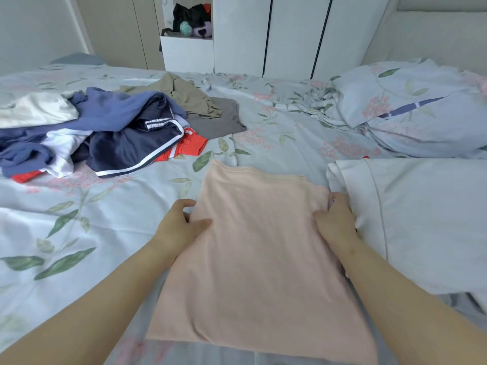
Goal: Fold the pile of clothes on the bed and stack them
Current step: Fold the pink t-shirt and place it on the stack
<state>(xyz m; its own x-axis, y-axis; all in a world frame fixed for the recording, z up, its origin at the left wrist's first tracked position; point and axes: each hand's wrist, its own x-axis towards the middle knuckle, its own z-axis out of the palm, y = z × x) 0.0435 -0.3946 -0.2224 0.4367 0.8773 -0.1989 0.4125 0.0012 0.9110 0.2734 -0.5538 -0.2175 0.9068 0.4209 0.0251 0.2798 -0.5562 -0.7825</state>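
Observation:
A pale pink garment (258,254) lies flat on the bed in front of me, folded into a long rectangle. My left hand (181,225) grips its left edge, thumb on top and fingers under the cloth. My right hand (334,219) pinches its right edge near the upper corner. An unfolded pile of clothes (105,130) sits at the far left: blue, navy with white stripes, white, red, khaki and grey pieces. A folded white garment (421,219) lies just right of the pink one, touching my right hand.
The bed has a light blue floral sheet (79,227). A rumpled floral duvet and pillow (411,111) fill the far right. White wardrobes (290,35) stand behind the bed, with an open shelf holding dark items (191,21).

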